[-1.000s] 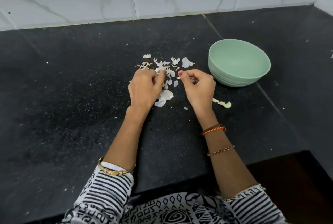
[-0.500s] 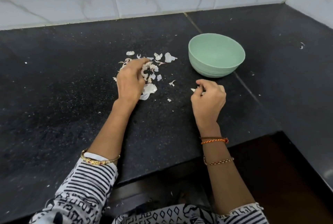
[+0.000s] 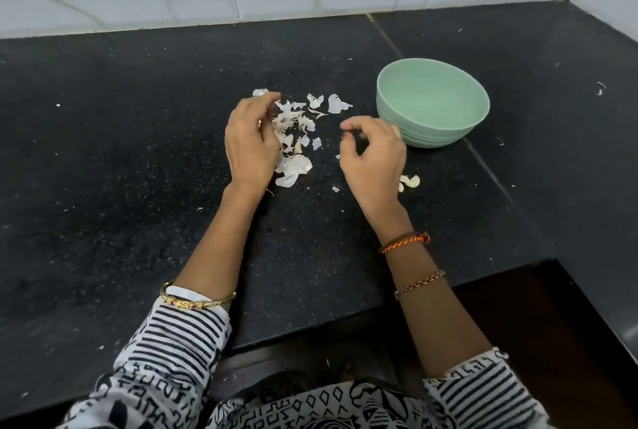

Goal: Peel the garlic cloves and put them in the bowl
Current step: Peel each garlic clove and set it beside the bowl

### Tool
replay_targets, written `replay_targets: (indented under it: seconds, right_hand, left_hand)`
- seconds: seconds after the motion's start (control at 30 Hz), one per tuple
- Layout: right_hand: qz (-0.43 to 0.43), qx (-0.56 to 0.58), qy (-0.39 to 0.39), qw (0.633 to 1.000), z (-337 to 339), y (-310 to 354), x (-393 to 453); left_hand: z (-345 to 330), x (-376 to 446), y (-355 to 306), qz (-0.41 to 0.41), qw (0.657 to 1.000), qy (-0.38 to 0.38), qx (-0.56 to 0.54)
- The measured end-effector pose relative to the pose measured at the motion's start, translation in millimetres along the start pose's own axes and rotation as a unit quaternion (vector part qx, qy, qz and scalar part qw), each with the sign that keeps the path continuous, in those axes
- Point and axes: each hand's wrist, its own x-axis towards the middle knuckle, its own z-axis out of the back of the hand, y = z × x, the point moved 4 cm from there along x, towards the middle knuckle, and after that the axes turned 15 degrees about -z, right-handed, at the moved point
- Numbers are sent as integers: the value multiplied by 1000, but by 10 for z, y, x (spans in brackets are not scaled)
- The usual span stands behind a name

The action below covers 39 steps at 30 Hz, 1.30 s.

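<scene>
Mint-green bowl [image 3: 433,105] upright on black counter, to my front right, inside looks empty. Two pale peeled garlic cloves [image 3: 410,181] on counter near bowl's front, just right of my right wrist. Papery white garlic skins [image 3: 297,132] scattered in loose heap left of bowl; largest flakes at near edge of heap.

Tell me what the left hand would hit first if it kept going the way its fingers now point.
The left hand has its fingers curled toward the heap of garlic skins just beside them. It would likely meet those first, not the bowl, though height above the counter is unclear.
</scene>
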Motion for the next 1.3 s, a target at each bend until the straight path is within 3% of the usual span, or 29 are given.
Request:
replay_targets:
  seconds: [0.23, 0.47, 0.57, 0.7, 0.8, 0.93, 1.07, 1.17, 1.3]
  right_hand:
    - [32, -16, 135, 990, -661, 126, 254]
    - [172, 51, 110, 978, -908, 317, 275]
    - [200, -41, 138, 969, -1055, 362, 283]
    - [174, -173, 212, 946, -1182, 324, 367]
    - [183, -192, 237, 935, -1204, 296, 388]
    - [181, -118, 205, 955, -1210, 247, 371]
    - [100, 22, 188, 977, -1175, 231, 424]
    - [42, 134, 189, 972, -1119, 207, 458]
    - [0, 211, 203, 956, -1057, 195, 476]
  left_hand:
    - [37, 100, 249, 50, 997, 7, 57]
    - [24, 210, 407, 64, 995, 26, 68]
    - [66, 204, 477, 89, 993, 19, 74]
    - [76, 184, 515, 113, 991, 13, 72]
    - [70, 176, 526, 108, 992, 14, 69]
    - [61, 169, 535, 103, 993, 13, 59]
    - [70, 179, 509, 108, 994, -13, 18]
    - [92, 190, 481, 120, 991, -44, -42]
    - [51, 187, 491, 133, 986, -13, -95]
